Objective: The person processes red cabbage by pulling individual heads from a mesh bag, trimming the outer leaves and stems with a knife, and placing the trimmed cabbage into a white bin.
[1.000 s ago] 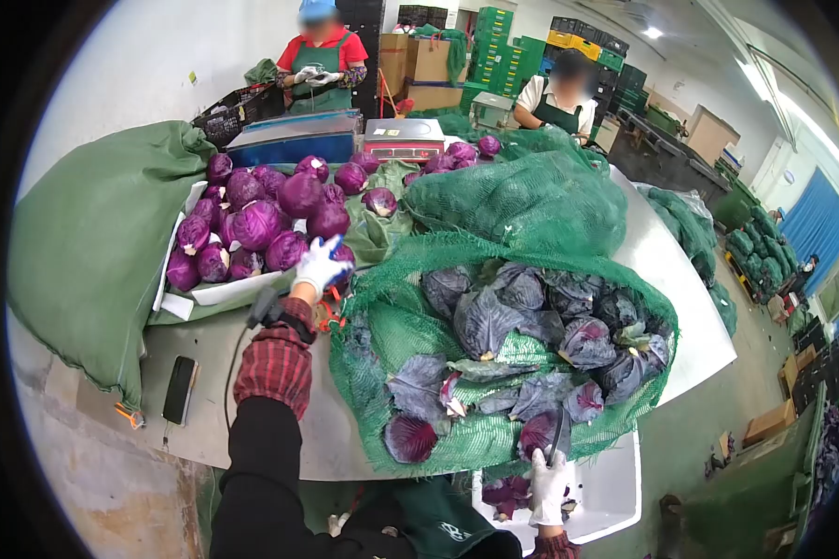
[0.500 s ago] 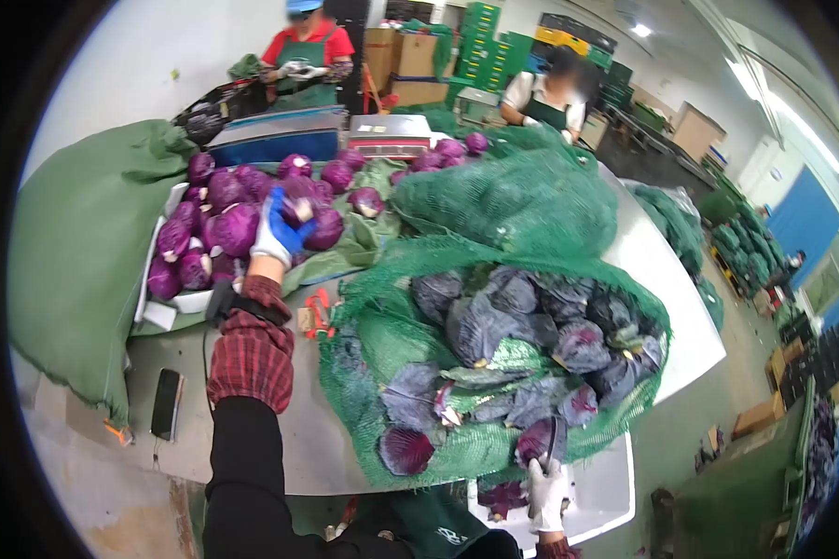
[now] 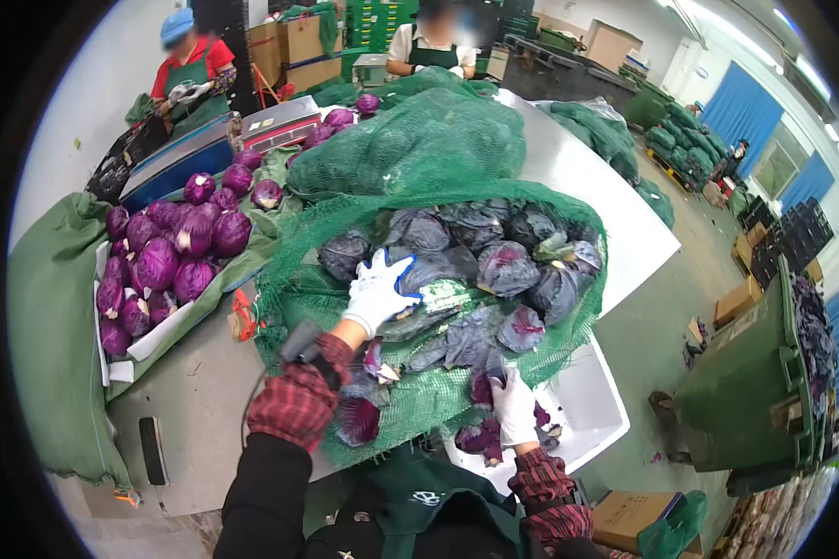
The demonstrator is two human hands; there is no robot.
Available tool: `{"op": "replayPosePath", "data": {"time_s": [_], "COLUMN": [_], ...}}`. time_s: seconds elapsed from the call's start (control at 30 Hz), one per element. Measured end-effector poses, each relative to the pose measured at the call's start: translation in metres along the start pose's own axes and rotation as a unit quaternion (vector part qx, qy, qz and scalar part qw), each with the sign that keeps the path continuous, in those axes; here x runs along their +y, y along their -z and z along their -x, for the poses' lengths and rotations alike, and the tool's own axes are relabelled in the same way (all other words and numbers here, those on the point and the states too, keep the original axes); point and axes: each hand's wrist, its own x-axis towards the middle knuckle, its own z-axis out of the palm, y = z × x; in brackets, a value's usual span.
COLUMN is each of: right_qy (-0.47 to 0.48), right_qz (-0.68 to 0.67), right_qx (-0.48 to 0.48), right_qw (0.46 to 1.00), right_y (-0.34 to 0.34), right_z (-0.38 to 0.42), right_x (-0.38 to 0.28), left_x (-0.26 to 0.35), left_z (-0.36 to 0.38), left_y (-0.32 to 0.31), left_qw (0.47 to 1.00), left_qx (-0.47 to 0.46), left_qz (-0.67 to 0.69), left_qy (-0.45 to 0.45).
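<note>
Left hand (image 3: 379, 293), mid-frame, spread open at dull-purple, leafy cabbage (image 3: 433, 271); wide cupping seemed best. Right hand (image 3: 515, 412), lower centre: grip unclear.

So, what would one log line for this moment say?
left hand: spread over dark cabbages | right hand: at net's near edge, hold unclear

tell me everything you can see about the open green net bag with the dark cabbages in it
The green net bag looks like woven plastic mesh, frayed along its edge. It lies on the table with its mouth spread wide, showing dark purple cabbages and loose leaves. Its near side reaches the table's edge, by the white tub. The left hand is over the opening, fingers spread; whether it touches the mesh is unclear. The right hand is at the near edge.
</note>
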Motion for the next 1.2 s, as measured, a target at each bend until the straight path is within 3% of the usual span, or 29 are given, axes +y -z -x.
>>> {"op": "replayPosePath", "data": {"time_s": [0.03, 0.1, 0.17, 0.2, 0.23, 0.3, 0.33, 0.4, 0.43, 0.47, 0.5, 0.53, 0.57, 0.6, 0.63, 0.7, 0.73, 0.8, 0.83, 0.9, 0.97, 1.03, 1.07, 1.1, 1.17, 1.2], "right_qy": [-0.004, -0.079, -0.067, -0.076, -0.142, -0.175, -0.181, -0.247, -0.233, -0.171, -0.176, -0.19, -0.152, -0.122, -0.154, -0.067, -0.067, -0.084, -0.089, -0.101, -0.077, -0.082, -0.058, -0.027, -0.021, 0.008], "right_qz": [-0.001, -0.006, -0.079, -0.077, -0.086, -0.014, -0.016, -0.163, -0.318, -0.391, -0.476, -0.47, -0.553, -0.539, -0.578, -0.584, -0.586, -0.476, -0.477, -0.408, -0.459, -0.398, -0.472, -0.407, -0.526, -0.606], "right_qx": [0.004, 0.019, 0.129, 0.155, 0.183, 0.232, 0.234, 0.062, 0.017, 0.004, -0.068, -0.122, -0.117, -0.113, -0.161, -0.109, -0.102, -0.141, -0.143, -0.146, -0.142, -0.115, -0.157, -0.141, -0.105, -0.039], "right_qw": [1.0, 0.997, 0.986, 0.982, 0.969, 0.957, 0.955, 0.953, 0.919, 0.904, 0.859, 0.853, 0.811, 0.826, 0.785, 0.801, 0.801, 0.864, 0.863, 0.895, 0.874, 0.907, 0.866, 0.902, 0.844, 0.794], "right_y": [0.007, 0.026, 0.041, 0.067, 0.079, 0.085, 0.093, 0.126, 0.133, 0.107, 0.111, 0.119, 0.101, 0.095, 0.099, 0.084, 0.082, 0.084, 0.081, 0.083, 0.092, 0.088, 0.092, 0.096, 0.059, 0.038], "right_z": [0.001, 0.009, 0.021, 0.026, 0.031, 0.033, 0.034, 0.029, 0.028, 0.021, 0.018, 0.013, 0.004, -0.008, -0.016, -0.032, -0.031, -0.029, -0.028, -0.029, -0.023, -0.019, -0.016, -0.011, -0.002, 0.0], "right_x": [0.005, 0.019, 0.06, 0.063, 0.071, 0.111, 0.105, 0.067, 0.037, 0.042, 0.014, -0.011, -0.013, -0.022, -0.028, -0.014, -0.005, 0.006, 0.01, 0.005, -0.005, -0.011, -0.017, -0.028, -0.03, -0.031], "left_x": [0.016, 0.01, -0.026, -0.051, -0.051, -0.023, -0.009, 0.026, 0.043, 0.056, 0.068, 0.076, 0.081, 0.089, 0.097, 0.102, 0.097, 0.086, 0.08, 0.084, 0.09, 0.088, 0.09, 0.094, 0.096, 0.086], "left_z": [0.005, 0.007, -0.006, -0.021, -0.023, 0.001, 0.011, 0.033, 0.046, 0.053, 0.059, 0.062, 0.067, 0.07, 0.075, 0.092, 0.092, 0.097, 0.1, 0.104, 0.102, 0.098, 0.094, 0.089, 0.084, 0.078], "left_y": [0.001, -0.012, -0.03, -0.039, -0.03, 0.003, 0.015, 0.03, 0.034, 0.025, 0.015, -0.004, -0.021, -0.048, -0.07, -0.088, -0.098, -0.103, -0.107, -0.084, -0.04, -0.028, -0.022, -0.016, -0.037, -0.063], "left_qw": [0.999, 0.999, 0.984, 0.951, 0.84, 0.78, 0.782, 0.763, 0.701, 0.699, 0.694, 0.754, 0.778, 0.778, 0.772, 0.855, 0.867, 0.877, 0.878, 0.895, 0.899, 0.908, 0.917, 0.924, 0.936, 0.927], "left_qx": [-0.01, 0.049, 0.117, 0.134, 0.019, 0.029, 0.023, 0.066, 0.017, 0.013, 0.009, 0.039, 0.045, 0.074, 0.102, 0.102, 0.099, 0.068, 0.048, -0.003, -0.047, 0.053, 0.058, 0.064, 0.039, 0.003], "left_qz": [-0.034, -0.001, 0.111, 0.245, 0.539, 0.625, 0.622, 0.635, 0.708, 0.705, 0.703, 0.623, 0.566, 0.529, 0.491, 0.36, 0.331, 0.269, 0.247, 0.249, 0.216, 0.256, 0.256, 0.257, 0.215, 0.286], "left_qy": [0.034, -0.007, -0.074, -0.136, -0.058, 0.002, 0.0, -0.101, -0.085, -0.118, -0.153, -0.204, -0.27, -0.331, -0.391, -0.36, -0.36, -0.392, -0.407, -0.371, -0.378, -0.328, -0.301, -0.275, -0.276, -0.244]}}
